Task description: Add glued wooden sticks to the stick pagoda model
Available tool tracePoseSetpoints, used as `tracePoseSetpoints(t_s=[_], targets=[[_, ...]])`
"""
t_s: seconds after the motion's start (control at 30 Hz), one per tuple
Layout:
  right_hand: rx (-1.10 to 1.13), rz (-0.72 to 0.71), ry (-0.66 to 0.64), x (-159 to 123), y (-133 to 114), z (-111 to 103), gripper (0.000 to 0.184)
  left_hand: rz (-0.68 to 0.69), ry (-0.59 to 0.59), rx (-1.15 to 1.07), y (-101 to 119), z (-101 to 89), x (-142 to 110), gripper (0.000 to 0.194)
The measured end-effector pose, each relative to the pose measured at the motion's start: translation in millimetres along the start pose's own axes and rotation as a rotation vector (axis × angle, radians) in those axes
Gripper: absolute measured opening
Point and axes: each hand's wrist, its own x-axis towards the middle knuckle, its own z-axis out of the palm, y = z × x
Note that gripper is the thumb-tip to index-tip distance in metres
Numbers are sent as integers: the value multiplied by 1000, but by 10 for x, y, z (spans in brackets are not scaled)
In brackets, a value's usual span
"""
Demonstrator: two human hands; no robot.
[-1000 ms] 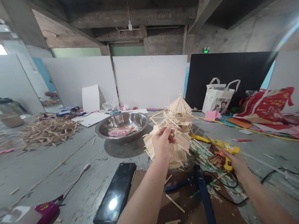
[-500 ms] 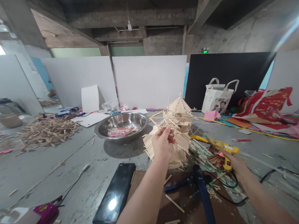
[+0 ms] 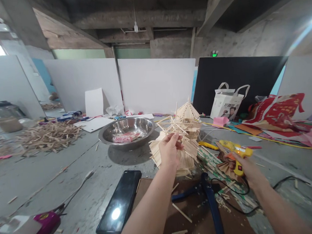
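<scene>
Past the far edge of the brown board (image 3: 200, 224), left hand (image 3: 169, 150) pinches a stick frame (image 3: 174, 123): better hold it steady; right hand (image 3: 247, 166) grips the yellow glue gun (image 3: 240, 150)

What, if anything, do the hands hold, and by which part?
The left hand holds a stick frame by its near edge; the right hand holds a yellow glue gun by its handle.

There is one left hand (image 3: 169, 150), one right hand (image 3: 246, 162), one phone (image 3: 120, 200) at seven o'clock, one blue tool (image 3: 210, 200) at five, one yellow glue gun (image 3: 237, 150) at four, one white bag (image 3: 226, 102) at three.
</scene>
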Motion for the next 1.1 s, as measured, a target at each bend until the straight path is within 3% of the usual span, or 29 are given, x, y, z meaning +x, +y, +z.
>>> tracePoseSetpoints(t_s=[0.13,0.33,0.5,0.7,1.1], targets=[[-28,-174,-191,-352,-448,233,35,2,-2,14,-12,-1,-2,26],[-383,-411,-400,-758,-850,654,33,24,-27,24,-43,-9,19,20],[-526,-576,-484,-783,-929,905,25,38,-16,5,-57,-12,22,13],[-598,-736,-549,-767,-1035,1079,31,49,-24,-15,-65,-17,28,9],[-651,-735,-520,-756,-1073,1104,29,59,-52,-26,-67,-16,17,15]])
